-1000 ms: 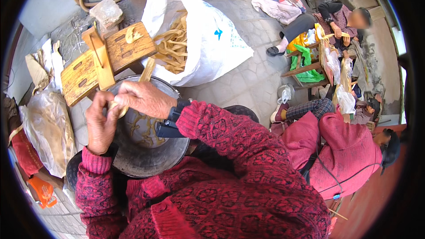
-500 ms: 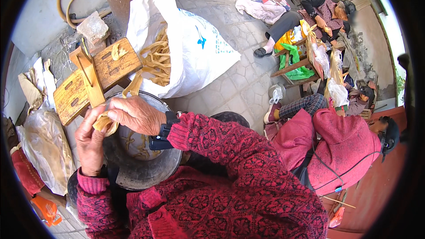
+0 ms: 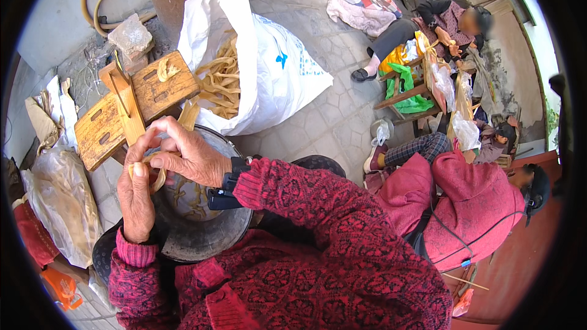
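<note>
My left hand (image 3: 137, 200) and my right hand (image 3: 191, 157) meet above a black bucket (image 3: 205, 241), both closed on one limp, flat tan strip (image 3: 160, 179). Its exact kind I cannot make out. Thumbs and fingertips pinch the strip, and part of it is hidden behind my fingers. Thin tan pieces (image 3: 194, 208) lie inside the bucket. Just beyond my fingers, an upright wooden piece with a thin dark blade (image 3: 126, 105) stands across a worn wooden bench (image 3: 98, 139). A scrap of strip (image 3: 166, 71) rests on the bench.
An open white woven sack (image 3: 278, 43) full of tan strips (image 3: 221, 82) stands beyond the bucket. A clear plastic bag (image 3: 64, 198) lies at left, near a stone block (image 3: 130, 35). At right sit other people, one in a pink top (image 3: 468, 208), beside a wooden stool (image 3: 406, 93).
My left fingers have risen closer to my right hand, and its thumb now presses on the strip. The strip's loop shows less. A person at the upper right has shifted their hands.
</note>
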Available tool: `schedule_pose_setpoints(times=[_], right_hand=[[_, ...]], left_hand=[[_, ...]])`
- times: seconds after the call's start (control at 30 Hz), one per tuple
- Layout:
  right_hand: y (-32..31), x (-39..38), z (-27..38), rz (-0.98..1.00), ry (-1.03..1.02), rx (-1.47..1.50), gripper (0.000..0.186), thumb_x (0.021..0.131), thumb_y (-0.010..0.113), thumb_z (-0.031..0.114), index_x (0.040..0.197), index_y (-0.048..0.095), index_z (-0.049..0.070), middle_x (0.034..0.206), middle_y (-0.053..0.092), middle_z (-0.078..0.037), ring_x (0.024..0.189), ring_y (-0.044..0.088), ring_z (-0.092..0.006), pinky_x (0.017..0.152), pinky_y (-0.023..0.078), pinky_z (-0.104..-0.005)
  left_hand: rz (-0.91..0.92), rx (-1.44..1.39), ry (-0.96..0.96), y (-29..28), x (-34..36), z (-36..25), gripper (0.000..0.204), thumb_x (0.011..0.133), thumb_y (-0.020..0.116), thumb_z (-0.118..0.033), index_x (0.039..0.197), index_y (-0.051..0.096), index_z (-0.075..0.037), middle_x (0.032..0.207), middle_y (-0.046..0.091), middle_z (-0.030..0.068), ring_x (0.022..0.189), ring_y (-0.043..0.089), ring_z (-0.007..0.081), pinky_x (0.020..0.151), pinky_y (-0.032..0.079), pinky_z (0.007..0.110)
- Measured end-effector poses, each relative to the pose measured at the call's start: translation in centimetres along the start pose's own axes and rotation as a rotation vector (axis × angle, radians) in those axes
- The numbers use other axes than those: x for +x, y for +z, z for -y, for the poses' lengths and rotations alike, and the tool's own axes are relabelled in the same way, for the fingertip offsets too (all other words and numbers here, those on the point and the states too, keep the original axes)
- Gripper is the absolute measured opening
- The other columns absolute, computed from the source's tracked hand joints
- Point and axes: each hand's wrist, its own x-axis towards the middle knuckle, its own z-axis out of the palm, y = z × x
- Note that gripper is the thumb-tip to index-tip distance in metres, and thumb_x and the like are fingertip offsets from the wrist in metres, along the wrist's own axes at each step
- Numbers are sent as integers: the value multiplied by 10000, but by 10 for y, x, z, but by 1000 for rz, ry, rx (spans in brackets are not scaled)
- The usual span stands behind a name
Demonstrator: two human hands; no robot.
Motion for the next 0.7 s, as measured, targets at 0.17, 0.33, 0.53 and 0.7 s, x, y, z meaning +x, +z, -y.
schedule_pose_setpoints(times=[0.17,0.33,0.53,0.7], right_hand=[[-6,-4,6,32,83,43,516,940,631,302,1268,316,59,755,631,-59,566,599,-107,529,467,-247],[-19,-4,1,-19,79,-346,446,872,718,330,1142,499,50,687,618,-50,570,543,-69,542,445,-253],[-22,-6,-6,-137,-96,-383,277,813,768,260,785,601,41,649,588,-77,544,559,-162,521,437,-302],[-20,-6,-11,-151,-73,-460,259,809,761,247,804,594,49,660,591,-93,564,586,-232,523,441,-332]], left_hand=[[126,-385,-6,1,-2,0,570,1020,368,-458,1263,513,37,1059,611,115,723,595,161,659,530,305],[42,-622,-114,-12,-1,-3,511,1022,390,-428,1198,550,24,973,574,83,665,513,138,645,531,345],[2,-716,-129,-28,0,-9,481,1026,399,-404,1190,555,20,967,553,59,662,495,123,650,529,340],[-95,-475,-219,-20,1,-2,609,1006,387,-501,1228,545,44,972,548,63,679,540,121,616,554,320]])
